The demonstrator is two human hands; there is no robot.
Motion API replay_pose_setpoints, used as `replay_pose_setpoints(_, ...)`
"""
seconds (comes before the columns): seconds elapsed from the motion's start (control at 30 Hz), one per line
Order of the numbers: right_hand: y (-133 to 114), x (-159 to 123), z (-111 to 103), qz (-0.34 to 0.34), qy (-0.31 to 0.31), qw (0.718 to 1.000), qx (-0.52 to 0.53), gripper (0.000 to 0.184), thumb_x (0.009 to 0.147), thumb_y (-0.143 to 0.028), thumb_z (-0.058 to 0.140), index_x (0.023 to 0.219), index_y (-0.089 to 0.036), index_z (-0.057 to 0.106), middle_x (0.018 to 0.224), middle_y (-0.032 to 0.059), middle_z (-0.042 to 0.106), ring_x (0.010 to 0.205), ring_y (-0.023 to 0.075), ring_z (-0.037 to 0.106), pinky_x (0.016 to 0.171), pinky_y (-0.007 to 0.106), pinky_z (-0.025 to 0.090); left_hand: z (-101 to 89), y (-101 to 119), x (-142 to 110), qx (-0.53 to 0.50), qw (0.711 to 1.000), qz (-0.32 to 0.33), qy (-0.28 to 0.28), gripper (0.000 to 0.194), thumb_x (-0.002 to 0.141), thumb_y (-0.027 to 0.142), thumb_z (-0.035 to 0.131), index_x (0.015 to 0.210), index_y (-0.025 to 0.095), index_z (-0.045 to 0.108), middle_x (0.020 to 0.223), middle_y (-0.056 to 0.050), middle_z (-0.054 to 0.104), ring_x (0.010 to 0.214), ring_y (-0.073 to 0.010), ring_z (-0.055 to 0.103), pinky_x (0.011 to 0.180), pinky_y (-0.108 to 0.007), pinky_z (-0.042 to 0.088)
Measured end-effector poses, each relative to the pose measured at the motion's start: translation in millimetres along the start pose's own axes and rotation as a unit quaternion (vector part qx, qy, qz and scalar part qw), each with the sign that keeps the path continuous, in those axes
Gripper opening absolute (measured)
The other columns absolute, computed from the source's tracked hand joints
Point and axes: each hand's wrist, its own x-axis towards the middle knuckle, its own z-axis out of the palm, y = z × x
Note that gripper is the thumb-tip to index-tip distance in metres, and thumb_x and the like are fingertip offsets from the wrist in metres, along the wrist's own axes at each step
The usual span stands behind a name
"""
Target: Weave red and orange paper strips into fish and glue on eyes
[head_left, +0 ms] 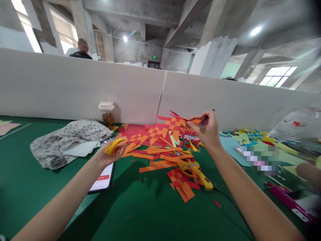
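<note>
My left hand (108, 154) is closed round a yellow tassel (114, 146), held palm up above a phone (102, 179). My right hand (206, 131) is raised over a pile of red and orange woven paper strips (160, 142); its fingers pinch a thin dark tool (205, 121) and touch the corner of a woven red and orange piece (175, 123). A yellow glue gun (197, 172) lies on the strips below my right forearm, its black cord (233, 204) trailing right.
A green table (150, 214) carries a grey patterned cloth (67, 140), a lidded cup (107, 114) by the white partition (75, 87), coloured paper scraps (250, 137) at right and a pink tool (288, 199). Another person's arm (309, 172) shows far right; a person (81, 50) stands beyond the partition.
</note>
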Motion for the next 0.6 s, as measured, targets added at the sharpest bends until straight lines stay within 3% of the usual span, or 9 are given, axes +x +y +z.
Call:
replay_pose_setpoints(0.1,23.4,7.7,-7.6,0.039,-0.035,0.999,-0.007,0.042,0.06,-0.031,0.071,0.077,-0.025,0.034,0.074,0.0004,0.064,0.065,0.0176,0.059,0.064,0.034,0.047,6.1,5.1,10.4,-0.013,0.999,-0.037,-0.017,0.031,0.091,0.01,0.028,0.108,0.009,0.053,0.062,-0.007,0.064,0.05,-0.0125,0.065,0.043,-0.017,0.053)
replay_pose_setpoints(0.23,51.6,19.8,-26.4,0.056,-0.092,0.993,-0.042,0.044,0.058,-0.041,0.072,0.073,-0.025,0.033,0.071,0.0013,0.064,0.063,0.0191,0.059,0.059,0.033,0.046,15.6,2.6,31.4,0.006,0.997,-0.054,-0.059,0.031,0.088,0.006,0.035,0.112,0.014,0.053,0.072,-0.006,0.066,0.062,-0.0116,0.067,0.05,-0.015,0.056)
replay_pose_setpoints(0.33,67.3,32.7,-39.8,0.047,-0.128,0.985,-0.108,0.045,0.056,-0.045,0.073,0.07,-0.024,0.035,0.069,0.0006,0.062,0.06,0.018,0.057,0.055,0.031,0.044,25.1,-7.4,54.2,0.057,0.996,-0.038,-0.05,0.026,0.085,0.005,0.042,0.106,0.008,0.057,0.086,-0.012,0.068,0.078,-0.0138,0.068,0.066,-0.016,0.056)
replay_pose_setpoints(0.43,71.7,49.3,-46.6,0.039,-0.152,0.979,-0.131,0.045,0.058,-0.046,0.072,0.07,-0.024,0.033,0.072,0.002,0.064,0.063,0.0189,0.059,0.058,0.032,0.044,39.4,-24.7,76.1,0.146,0.987,0.012,-0.058,0.022,0.081,0.009,0.052,0.101,0.009,0.061,0.096,-0.012,0.068,0.09,-0.0157,0.065,0.077,-0.018,0.052)
replay_pose_setpoints(0.5,66.1,62.2,-47.2,0.027,-0.159,0.976,-0.148,0.044,0.06,-0.045,0.071,0.07,-0.025,0.034,0.073,0.003,0.065,0.062,0.0187,0.059,0.058,0.032,0.045,53.3,-40.3,86.5,0.242,0.964,0.062,-0.092,0.031,0.074,0.015,0.064,0.104,0.014,0.06,0.106,-0.012,0.065,0.102,-0.0207,0.06,0.087,-0.027,0.048)
replay_pose_setpoints(0.6,48.6,83.7,-44.3,-0.012,-0.167,0.969,-0.182,0.038,0.064,-0.041,0.07,0.072,-0.025,0.037,0.072,0.0023,0.064,0.057,0.0165,0.057,0.056,0.032,0.044,78.1,-65.7,97.7,0.378,0.891,0.083,-0.237,0.063,0.063,0.018,0.075,0.121,0.022,0.05,0.136,-0.012,0.043,0.125,-0.0271,0.039,0.103,-0.043,0.03)
